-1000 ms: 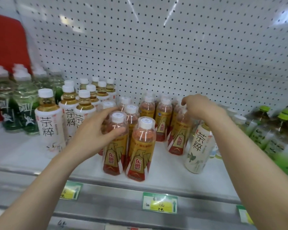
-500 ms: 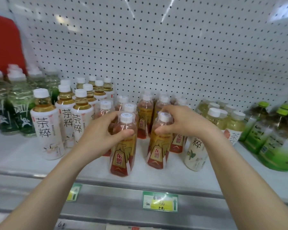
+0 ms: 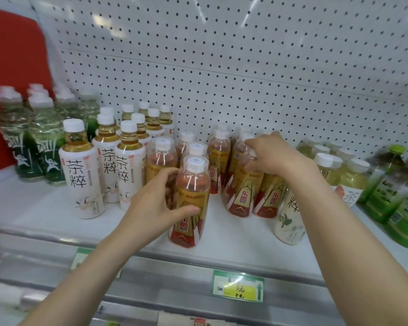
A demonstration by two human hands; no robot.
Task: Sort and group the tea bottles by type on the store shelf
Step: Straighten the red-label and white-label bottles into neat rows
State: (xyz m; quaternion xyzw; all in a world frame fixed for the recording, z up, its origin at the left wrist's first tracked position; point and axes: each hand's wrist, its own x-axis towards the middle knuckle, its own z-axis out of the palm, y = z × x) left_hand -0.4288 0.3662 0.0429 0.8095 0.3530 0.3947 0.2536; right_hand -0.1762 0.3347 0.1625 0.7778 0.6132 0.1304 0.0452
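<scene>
**Front bottle stands close to the shelf edge**

Nearest, the left hand [image 3: 151,208] closes its grip round the red-and-gold tea bottle [image 3: 193,182], which stands near the front edge of the shelf [image 3: 233,234]. A careless push may tip it over that edge. Near the front right, a white-label bottle [image 3: 290,220] stands under the right forearm, which could knock it. Farther back, the right hand [image 3: 276,156] grips the top of a second red-and-gold bottle [image 3: 243,187] among tight neighbours, which may topple together.
</scene>
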